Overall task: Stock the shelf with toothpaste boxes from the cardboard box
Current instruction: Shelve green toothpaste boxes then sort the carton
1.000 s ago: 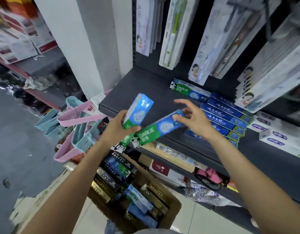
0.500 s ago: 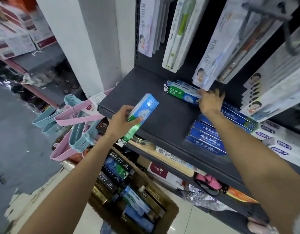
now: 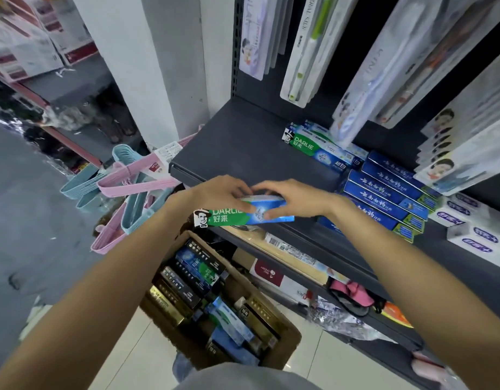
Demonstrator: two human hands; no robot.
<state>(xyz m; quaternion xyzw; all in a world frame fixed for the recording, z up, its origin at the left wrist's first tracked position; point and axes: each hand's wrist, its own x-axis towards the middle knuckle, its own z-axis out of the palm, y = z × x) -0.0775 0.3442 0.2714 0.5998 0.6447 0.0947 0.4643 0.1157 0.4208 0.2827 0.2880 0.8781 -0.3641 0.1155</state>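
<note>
Head view, looking down past my forearms: both hands meet on one green-and-blue Darlie toothpaste box (image 3: 244,213), held level just in front of the shelf (image 3: 237,144) edge. My left hand (image 3: 215,194) clamps the box from above near its green end, fingers curled over the top. My right hand (image 3: 295,199) pinches the blue end, thumb on top and fingertips under the front face. I judge this as a handover: the right hand sits nearer the stocked row, so it makes sense for it to carry the box back there.

At the rear of the shelf lie the Darlie boxes already placed (image 3: 317,149), flat and side by side, labels up, just left of the stacked dark blue toothpaste boxes (image 3: 389,195). That leaves the bare front-left of the shelf as room for more. Below me the cardboard box (image 3: 288,332) stands open on the floor, with plenty of cartons inside, so the stocking looks far from done.

Compared with half a second ago, my right hand has come back from the rear row, where it was setting a Darlie box down, and now grips the box that my left hand then held alone and tilted upward. That box is now turned level, lengthwise along the shelf edge.
</note>
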